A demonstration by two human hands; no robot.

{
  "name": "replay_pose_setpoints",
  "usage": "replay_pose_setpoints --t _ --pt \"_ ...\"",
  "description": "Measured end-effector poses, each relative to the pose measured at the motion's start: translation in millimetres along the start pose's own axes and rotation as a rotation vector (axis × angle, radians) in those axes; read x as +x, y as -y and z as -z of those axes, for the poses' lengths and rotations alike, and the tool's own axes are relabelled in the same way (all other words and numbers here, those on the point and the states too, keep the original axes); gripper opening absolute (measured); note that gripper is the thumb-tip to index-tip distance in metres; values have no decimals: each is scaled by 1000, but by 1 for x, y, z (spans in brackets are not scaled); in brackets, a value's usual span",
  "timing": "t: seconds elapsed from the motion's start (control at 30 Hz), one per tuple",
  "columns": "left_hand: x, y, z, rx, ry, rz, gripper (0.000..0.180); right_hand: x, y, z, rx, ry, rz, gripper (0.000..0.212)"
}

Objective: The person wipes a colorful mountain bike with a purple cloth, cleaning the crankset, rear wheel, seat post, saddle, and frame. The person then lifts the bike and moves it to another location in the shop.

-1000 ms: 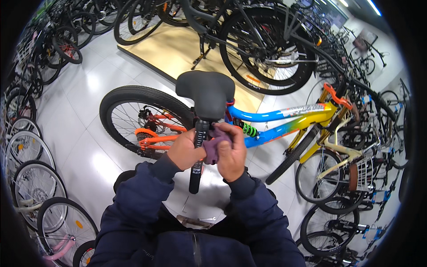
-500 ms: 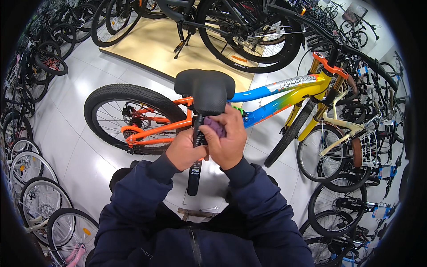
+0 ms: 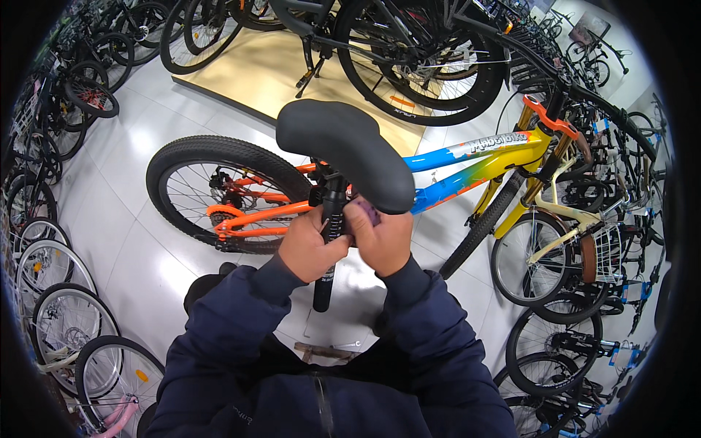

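Raised nearer, black saddle (image 3: 349, 150) on its seatpost (image 3: 328, 248), left hand (image 3: 310, 248) gripping post, right hand (image 3: 383, 241) clutching purple cloth (image 3: 367, 213).

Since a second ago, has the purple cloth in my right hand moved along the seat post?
Cannot tell. The head camera itself shifted; the purple cloth sits against the seat post just under the saddle, as before.

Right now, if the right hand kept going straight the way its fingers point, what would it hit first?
The right hand points left, so it would first press the purple cloth against the black seat post, with the left hand just beyond. Depth is hard to judge.
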State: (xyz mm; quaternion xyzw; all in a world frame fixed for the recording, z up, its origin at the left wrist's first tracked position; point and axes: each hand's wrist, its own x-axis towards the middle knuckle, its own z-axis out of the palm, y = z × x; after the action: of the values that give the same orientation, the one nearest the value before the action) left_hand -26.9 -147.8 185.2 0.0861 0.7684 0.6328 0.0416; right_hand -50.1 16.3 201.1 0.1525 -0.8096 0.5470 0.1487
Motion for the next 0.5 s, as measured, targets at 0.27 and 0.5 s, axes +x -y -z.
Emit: replay_pose_setpoints --t 0.27,0.5 --pt "-3 -1 -3 82 -53 -184 34 -7 8 -1 -122 80 544 29" --pt "-5 -9 -11 166 -173 -48 32 -6 1 -3 -10 -65 435 24"
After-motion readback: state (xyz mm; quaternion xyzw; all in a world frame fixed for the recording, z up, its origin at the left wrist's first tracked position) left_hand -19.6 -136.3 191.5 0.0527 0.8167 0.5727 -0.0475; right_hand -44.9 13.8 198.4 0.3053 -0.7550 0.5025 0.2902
